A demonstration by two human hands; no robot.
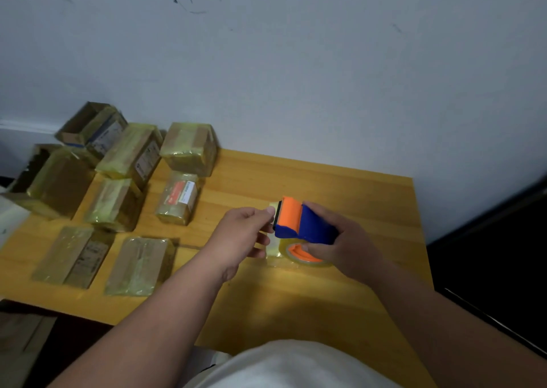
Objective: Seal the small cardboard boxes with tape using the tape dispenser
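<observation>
Tape could be folding back onto itself: the left hand point(242, 234) is pinching the loose end beside the tape dispenser point(305, 225), which the right hand point(346, 248) is gripping above the worktop point(340, 186). Small cardboard boxes point(139, 265) are lying well apart, leftward, already wrapped.

I note the smooth, yellow-orange wooden table point(340, 186) with faint grain. The brown cardboard boxes point(189, 148) look glossy under yellowish clear tape. The blue-and-orange plastic tape dispenser point(302, 222) looks matt; its translucent tape roll point(296, 254) shines. Grey wall point(296, 62) matt, scuffed.
</observation>
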